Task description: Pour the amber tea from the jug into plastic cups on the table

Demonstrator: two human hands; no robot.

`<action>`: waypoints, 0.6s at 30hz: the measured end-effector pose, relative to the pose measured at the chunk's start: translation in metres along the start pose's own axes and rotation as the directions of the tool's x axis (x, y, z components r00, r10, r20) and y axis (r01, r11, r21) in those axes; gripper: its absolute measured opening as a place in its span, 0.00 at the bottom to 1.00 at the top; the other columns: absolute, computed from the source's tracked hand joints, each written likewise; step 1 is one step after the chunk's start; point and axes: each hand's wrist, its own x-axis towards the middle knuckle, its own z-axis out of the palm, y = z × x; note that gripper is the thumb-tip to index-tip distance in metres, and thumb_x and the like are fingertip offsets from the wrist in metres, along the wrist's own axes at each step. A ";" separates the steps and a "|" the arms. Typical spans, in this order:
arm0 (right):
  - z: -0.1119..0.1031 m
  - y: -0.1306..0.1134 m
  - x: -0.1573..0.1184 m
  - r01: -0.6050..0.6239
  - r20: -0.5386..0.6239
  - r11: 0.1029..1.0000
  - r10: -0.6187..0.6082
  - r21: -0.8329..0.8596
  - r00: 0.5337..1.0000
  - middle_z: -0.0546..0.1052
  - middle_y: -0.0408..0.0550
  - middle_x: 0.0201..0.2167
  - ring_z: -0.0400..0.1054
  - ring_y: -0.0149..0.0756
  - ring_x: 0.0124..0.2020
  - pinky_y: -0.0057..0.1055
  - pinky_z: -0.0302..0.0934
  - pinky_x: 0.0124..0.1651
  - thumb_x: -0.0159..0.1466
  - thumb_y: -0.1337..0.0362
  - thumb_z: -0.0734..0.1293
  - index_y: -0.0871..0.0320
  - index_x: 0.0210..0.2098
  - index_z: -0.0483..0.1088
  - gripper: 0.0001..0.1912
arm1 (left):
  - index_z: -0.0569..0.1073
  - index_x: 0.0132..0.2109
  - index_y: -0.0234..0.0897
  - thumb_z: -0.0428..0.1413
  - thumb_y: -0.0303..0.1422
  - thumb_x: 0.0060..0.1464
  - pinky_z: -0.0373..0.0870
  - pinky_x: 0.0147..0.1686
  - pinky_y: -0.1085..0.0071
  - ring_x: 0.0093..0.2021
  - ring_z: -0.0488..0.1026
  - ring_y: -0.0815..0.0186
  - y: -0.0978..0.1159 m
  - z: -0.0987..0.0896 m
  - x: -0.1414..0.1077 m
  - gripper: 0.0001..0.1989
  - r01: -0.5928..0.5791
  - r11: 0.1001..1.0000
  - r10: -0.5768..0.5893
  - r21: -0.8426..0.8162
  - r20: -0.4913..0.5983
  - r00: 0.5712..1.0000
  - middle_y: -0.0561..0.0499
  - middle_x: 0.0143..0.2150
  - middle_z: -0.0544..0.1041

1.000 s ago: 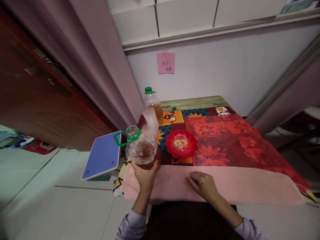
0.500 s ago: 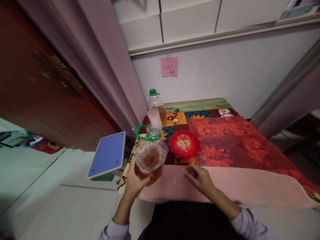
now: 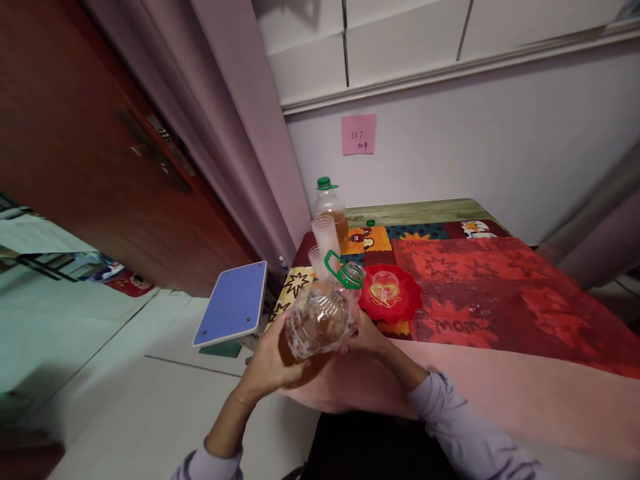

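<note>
The uncapped bottle [image 3: 317, 323], held half a second ago by the left hand [image 3: 270, 360] alone, is now also grasped by the right hand [image 3: 369, 333] and has been tipped at the worktop's [image 3: 430, 209] near side, its mouth turned towards the red dish [image 3: 411, 301], its weight apparently shared

Table [image 3: 435, 210] — pink cloth [image 3: 465, 380]; red dish [image 3: 412, 303]; capped bottle [image 3: 342, 225]

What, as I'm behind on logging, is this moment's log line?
left hand: holds open jug | right hand: against it | tilt: toward bowl
</note>
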 end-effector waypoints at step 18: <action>-0.038 -0.026 -0.008 0.031 -0.139 0.998 -0.024 0.048 0.990 0.69 0.63 0.74 0.69 0.63 0.71 0.58 0.66 0.71 0.57 0.29 0.77 0.50 0.76 0.59 0.58 | 0.79 0.64 0.41 0.81 0.42 0.28 0.76 0.65 0.45 0.63 0.79 0.38 -0.035 0.010 0.002 0.51 -0.052 0.998 0.053 0.040 -0.043 0.998 0.36 0.63 0.82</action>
